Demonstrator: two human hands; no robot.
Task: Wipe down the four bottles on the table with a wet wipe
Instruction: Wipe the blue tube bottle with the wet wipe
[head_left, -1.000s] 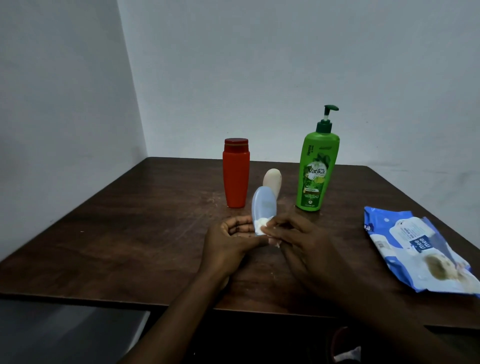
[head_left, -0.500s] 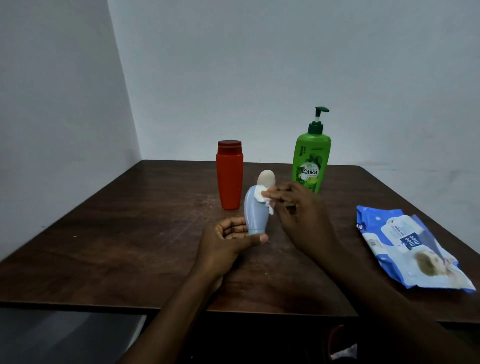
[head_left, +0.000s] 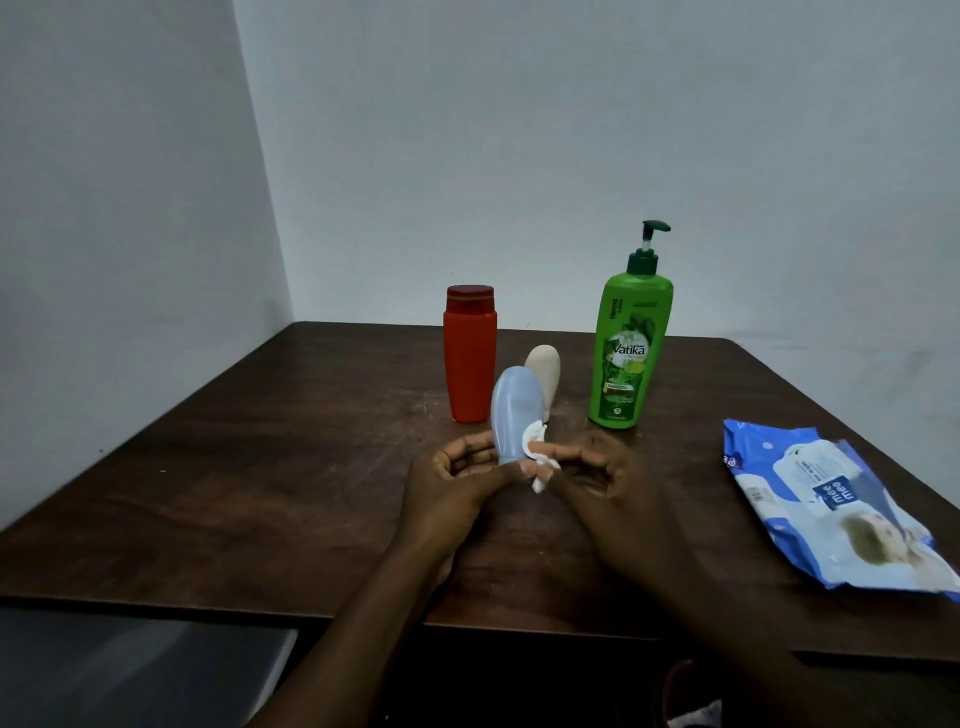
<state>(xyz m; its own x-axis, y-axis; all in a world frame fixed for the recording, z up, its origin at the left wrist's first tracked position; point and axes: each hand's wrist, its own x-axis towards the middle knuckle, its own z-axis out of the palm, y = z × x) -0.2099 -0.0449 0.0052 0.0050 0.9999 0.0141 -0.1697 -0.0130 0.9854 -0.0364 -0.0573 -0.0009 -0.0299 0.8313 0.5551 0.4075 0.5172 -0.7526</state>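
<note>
My left hand (head_left: 457, 483) grips the lower end of a small pale blue bottle (head_left: 514, 410), held upright above the dark wooden table (head_left: 260, 493). My right hand (head_left: 608, 478) pinches a crumpled white wet wipe (head_left: 537, 452) against the bottle's lower right side. Behind them stand a red bottle (head_left: 470, 358), a small cream bottle (head_left: 545, 374) partly hidden by the blue one, and a tall green pump bottle (head_left: 628, 348).
A blue and white wet wipe pack (head_left: 841, 509) lies flat on the table at the right. Walls close the table in at the back and left. The table's front edge (head_left: 156, 605) runs below my forearms.
My right hand has slid the wipe down from the top of the blue bottle to its lower part. The left hand keeps holding the bottle.
</note>
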